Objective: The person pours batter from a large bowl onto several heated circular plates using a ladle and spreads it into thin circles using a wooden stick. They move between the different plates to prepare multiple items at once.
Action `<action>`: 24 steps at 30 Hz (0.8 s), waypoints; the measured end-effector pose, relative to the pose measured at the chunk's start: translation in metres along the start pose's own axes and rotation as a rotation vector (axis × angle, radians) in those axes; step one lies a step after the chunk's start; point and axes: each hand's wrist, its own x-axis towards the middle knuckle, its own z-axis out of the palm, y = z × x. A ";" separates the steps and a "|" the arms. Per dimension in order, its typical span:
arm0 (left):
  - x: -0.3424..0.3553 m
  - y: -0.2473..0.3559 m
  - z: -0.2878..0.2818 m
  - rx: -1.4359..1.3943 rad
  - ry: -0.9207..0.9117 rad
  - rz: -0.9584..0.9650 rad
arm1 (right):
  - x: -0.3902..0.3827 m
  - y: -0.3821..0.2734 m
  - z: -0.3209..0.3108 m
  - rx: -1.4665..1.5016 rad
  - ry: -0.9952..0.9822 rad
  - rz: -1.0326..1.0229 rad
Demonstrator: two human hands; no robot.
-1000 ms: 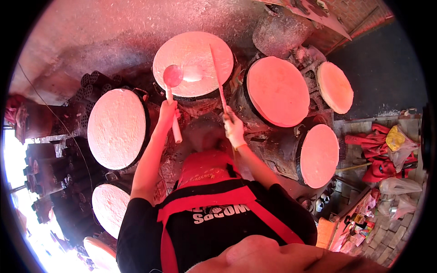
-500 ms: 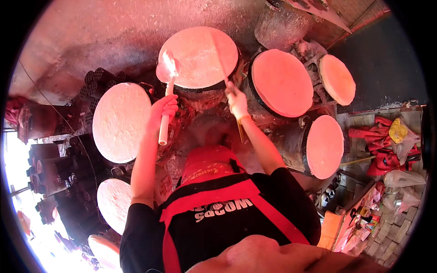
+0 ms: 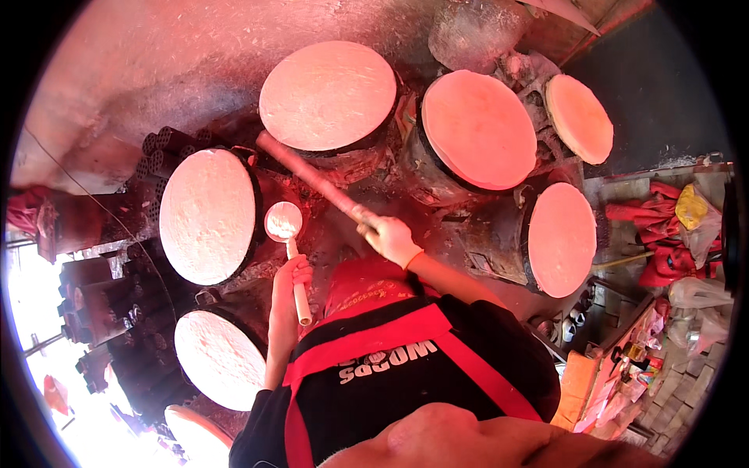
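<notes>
My left hand (image 3: 292, 278) is closed round the handle of a ladle (image 3: 283, 221). Its round bowl, with something pale in it, hangs beside the left griddle (image 3: 255, 226). My right hand (image 3: 394, 240) grips a long wooden spatula (image 3: 310, 175), thicker toward its outer end, slanting up and left. That end lies by the near left edge of the back griddle's pale sheet of batter (image 3: 328, 95). White batter (image 3: 207, 217) covers the left griddle, and another white round (image 3: 218, 360) sits nearer me.
To the right stand griddles with a smooth round sheet (image 3: 478, 129) and a nearer one (image 3: 562, 239); a further round (image 3: 579, 118) lies behind. Perforated coal briquettes (image 3: 160, 164) are stacked at left. Bags and red cloth (image 3: 663, 222) lie on the right-hand floor.
The ladle has come off the back griddle and down toward me. My right hand has drawn nearer, and the spatula has swung from the back griddle's sheet to a leftward slant.
</notes>
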 end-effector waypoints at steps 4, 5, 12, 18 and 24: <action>-0.004 -0.030 0.022 -0.130 -0.129 -0.019 | -0.005 0.006 -0.049 0.125 0.034 0.001; -0.009 -0.040 0.034 -0.108 -0.112 0.013 | 0.000 0.015 -0.069 0.110 0.121 0.039; 0.010 -0.076 0.067 -0.162 -0.221 0.029 | 0.045 0.126 -0.148 -0.585 0.458 -0.143; 0.030 -0.091 0.111 -0.106 -0.231 -0.044 | 0.058 0.162 -0.166 -0.610 0.316 0.020; 0.076 -0.081 0.151 0.001 -0.227 -0.149 | 0.090 0.159 -0.295 -0.365 0.358 0.165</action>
